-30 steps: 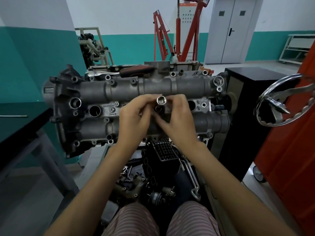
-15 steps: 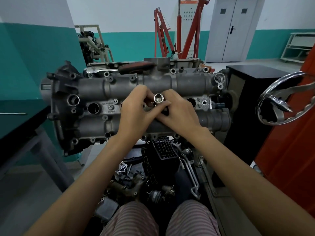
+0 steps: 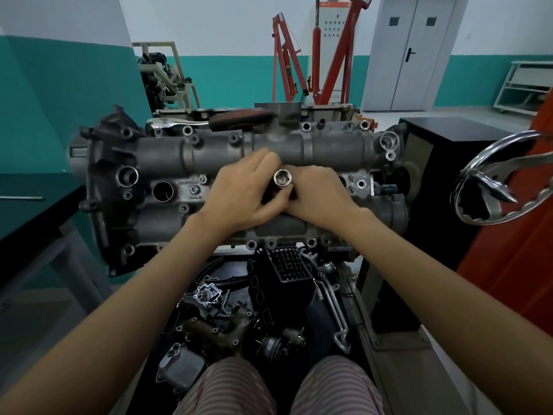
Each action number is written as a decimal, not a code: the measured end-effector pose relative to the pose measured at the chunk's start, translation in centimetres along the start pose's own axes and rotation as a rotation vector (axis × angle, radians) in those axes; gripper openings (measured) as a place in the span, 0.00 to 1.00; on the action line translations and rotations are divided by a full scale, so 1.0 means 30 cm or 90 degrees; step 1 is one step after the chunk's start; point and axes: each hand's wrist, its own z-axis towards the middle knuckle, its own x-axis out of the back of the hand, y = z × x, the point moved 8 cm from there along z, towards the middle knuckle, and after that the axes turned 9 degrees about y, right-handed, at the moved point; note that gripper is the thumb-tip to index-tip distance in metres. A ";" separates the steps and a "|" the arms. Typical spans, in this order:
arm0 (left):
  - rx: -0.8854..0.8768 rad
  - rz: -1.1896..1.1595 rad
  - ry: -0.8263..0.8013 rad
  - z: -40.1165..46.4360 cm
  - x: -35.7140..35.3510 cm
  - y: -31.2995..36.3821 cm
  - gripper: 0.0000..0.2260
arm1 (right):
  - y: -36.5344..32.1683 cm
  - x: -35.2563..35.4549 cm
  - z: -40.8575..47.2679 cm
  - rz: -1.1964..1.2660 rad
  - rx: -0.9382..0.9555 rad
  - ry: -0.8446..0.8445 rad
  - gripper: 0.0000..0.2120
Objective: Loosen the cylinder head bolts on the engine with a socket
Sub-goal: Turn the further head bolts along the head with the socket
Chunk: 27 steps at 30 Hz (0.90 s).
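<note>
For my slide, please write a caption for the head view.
Both hands hold a socket upright over the engine.

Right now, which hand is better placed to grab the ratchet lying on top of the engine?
Probably the left hand. The ratchet lies up and left of both hands, nearer the left, while the right hand can keep steadying the socket.

Bare forearms, no sleeves; pink-and-white striped trousers (image 3: pixel 236 387).
</note>
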 end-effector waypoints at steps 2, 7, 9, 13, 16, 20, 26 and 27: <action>-0.002 0.014 0.010 -0.003 -0.004 0.009 0.13 | 0.000 0.001 -0.002 0.008 -0.012 0.014 0.14; 0.011 0.012 0.045 -0.010 0.003 -0.002 0.11 | 0.011 0.014 -0.009 -0.019 -0.042 0.044 0.16; 0.019 0.012 0.077 -0.014 0.011 -0.010 0.13 | 0.020 0.024 -0.014 -0.016 -0.061 0.057 0.19; 0.045 -0.035 0.077 -0.016 0.010 -0.013 0.14 | 0.005 0.034 -0.016 -0.036 -0.042 0.066 0.25; 0.087 -0.060 0.030 -0.016 -0.004 -0.017 0.14 | 0.004 0.016 -0.015 -0.050 -0.022 0.027 0.21; 0.103 -0.054 -0.017 -0.021 -0.026 -0.019 0.15 | 0.003 0.004 -0.018 -0.049 -0.013 0.014 0.12; 0.121 -0.035 -0.004 -0.023 -0.025 -0.039 0.18 | 0.010 0.012 -0.019 -0.037 -0.036 0.015 0.17; 0.135 -0.052 -0.004 -0.024 -0.024 -0.047 0.19 | 0.016 0.013 -0.018 -0.031 -0.045 0.013 0.17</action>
